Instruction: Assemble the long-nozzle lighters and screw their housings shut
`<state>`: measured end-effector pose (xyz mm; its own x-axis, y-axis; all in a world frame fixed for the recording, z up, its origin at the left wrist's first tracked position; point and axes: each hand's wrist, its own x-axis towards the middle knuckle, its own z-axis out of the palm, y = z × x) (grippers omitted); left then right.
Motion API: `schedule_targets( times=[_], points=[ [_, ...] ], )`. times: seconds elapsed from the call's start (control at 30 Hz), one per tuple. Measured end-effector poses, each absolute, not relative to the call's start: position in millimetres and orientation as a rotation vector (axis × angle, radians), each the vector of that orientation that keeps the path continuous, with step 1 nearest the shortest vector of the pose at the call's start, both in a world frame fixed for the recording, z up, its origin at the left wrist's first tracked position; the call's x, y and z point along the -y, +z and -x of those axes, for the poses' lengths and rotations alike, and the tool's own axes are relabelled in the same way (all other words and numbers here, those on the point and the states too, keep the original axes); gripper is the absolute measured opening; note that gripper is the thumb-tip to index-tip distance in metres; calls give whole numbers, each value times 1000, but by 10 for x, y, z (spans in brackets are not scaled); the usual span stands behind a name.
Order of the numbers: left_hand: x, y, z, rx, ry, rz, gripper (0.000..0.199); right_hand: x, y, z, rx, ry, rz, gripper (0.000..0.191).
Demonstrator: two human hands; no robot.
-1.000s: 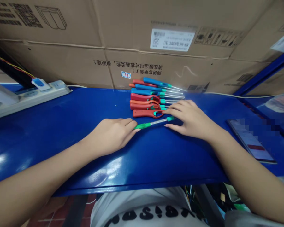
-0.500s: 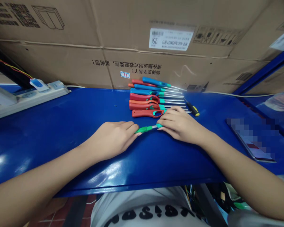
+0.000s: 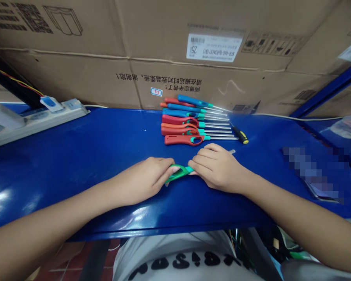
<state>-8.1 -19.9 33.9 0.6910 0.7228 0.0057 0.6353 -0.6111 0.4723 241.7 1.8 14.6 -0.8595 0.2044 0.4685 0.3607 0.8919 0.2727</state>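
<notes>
Both hands hold a green long-neck lighter [image 3: 177, 175] low over the blue tabletop. My left hand [image 3: 150, 177] is closed round its handle, thumb near the trigger opening. My right hand [image 3: 219, 168] wraps the metal barrel by the teal collar [image 3: 189, 169], which sits against the green handle. The barrel's tip [image 3: 232, 151] pokes out past my right hand; its middle is hidden by the fingers. Just behind lies a row of several lighters, among them a red lighter [image 3: 179, 139] and a blue lighter [image 3: 190, 100], with their barrels pointing right.
A black and yellow screwdriver [image 3: 240, 134] lies at the barrel ends. To the right is a phone [image 3: 316, 183], partly blurred out. A white power strip [image 3: 61, 111] runs along the left. Behind everything stands a cardboard box [image 3: 105, 89]. The blue table [image 3: 111, 136] ends close to my body.
The teal collar and barrel have come up against the green handle, closing the gap where metal showed. Both hands have shifted slightly toward my body, and the barrel tip now shows.
</notes>
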Motion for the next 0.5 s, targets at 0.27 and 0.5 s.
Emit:
schedule_targets(
  times=[0.27, 0.5],
  points=[
    [146, 304, 92, -1063, 287, -2446, 35, 75, 189, -2335, 2636, -469, 476, 20],
    [151, 377, 109, -935, 364, -2335, 28, 107, 206, -2315, 2665, -458, 474, 25]
  ],
)
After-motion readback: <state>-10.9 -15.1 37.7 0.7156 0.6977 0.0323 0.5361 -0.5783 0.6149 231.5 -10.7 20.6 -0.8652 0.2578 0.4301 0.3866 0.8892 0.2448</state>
